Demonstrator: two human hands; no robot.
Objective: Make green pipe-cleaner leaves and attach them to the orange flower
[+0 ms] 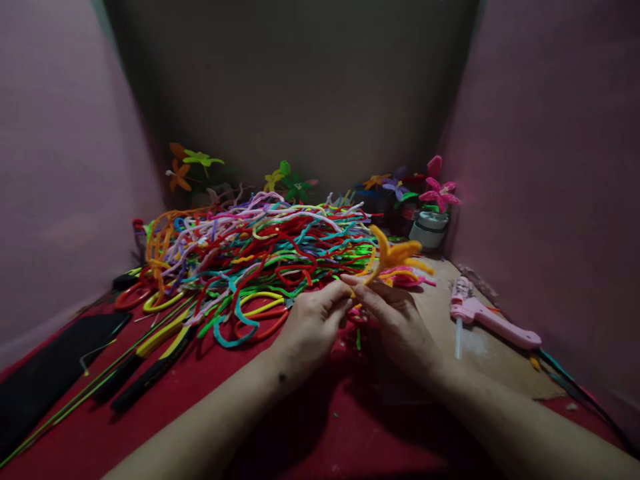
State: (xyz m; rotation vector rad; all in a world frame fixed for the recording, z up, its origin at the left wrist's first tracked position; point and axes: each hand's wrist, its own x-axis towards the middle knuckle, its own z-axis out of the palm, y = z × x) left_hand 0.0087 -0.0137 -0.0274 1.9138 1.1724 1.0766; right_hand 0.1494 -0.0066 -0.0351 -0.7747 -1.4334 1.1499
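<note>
Orange fuzzy piece (400, 255): one, a narrow stem with several curved lobes at its upper end; held up in front of the heap, above the red surface (320, 430) and the near-left part of the board.
Left hand (317, 312): thumb and fingers pinched together at the stem's lower end; the exact contact is partly hidden by the fingers.
Right hand (396, 312): thumb and forefinger closed on the stem, just beside the left fingertips; the lobes rise clear above the knuckles.
Stem handling: best worked, in my judgement, with one pinch kept still and the other making small, even turns — a hard pull could bend the stem or strip its fuzz.
Lobes: best kept out of the palm, since soft fuzzy wire likely creases and flattens under pressure.
Heap of fuzzy stems (285, 243): many colours, tangled, beyond the hands; loose ends lie near enough to snag, so a little lift would help.
Cutting tools: scissors (263, 327) with red and yellow handles, at the heap's near edge; yellow-and-black pliers (163, 343) to their left — both untouched.
Pink glue gun (493, 321): lying on the board (430, 333), right of the hands; nozzle best treated as hot.
</note>
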